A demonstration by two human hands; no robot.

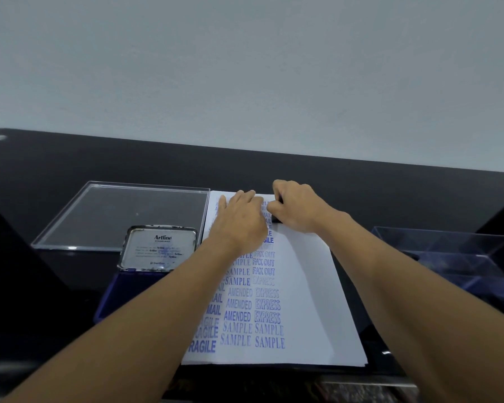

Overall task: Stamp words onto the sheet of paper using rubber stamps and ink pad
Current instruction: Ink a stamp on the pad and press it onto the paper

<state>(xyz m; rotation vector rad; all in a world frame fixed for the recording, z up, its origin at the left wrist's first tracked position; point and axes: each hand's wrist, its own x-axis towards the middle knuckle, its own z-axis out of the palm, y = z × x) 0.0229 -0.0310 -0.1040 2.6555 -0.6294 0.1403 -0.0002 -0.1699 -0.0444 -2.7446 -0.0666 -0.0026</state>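
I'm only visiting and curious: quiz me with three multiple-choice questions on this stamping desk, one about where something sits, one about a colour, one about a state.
1. Where is the ink pad relative to the sheet of paper?
A) to its left
B) to its right
C) on top of it

2. What colour are the stamped words?
A) red
B) blue
C) green

3. What is the right hand doing?
A) lying flat and empty
B) gripping a dark stamp on the sheet
C) dipping a stamp in the ink pad

Answers:
1 A: the open pad lies beside the sheet's left edge.
2 B: every readable word is printed in blue.
3 B: its fingers curl round the stamp near the sheet's far end.
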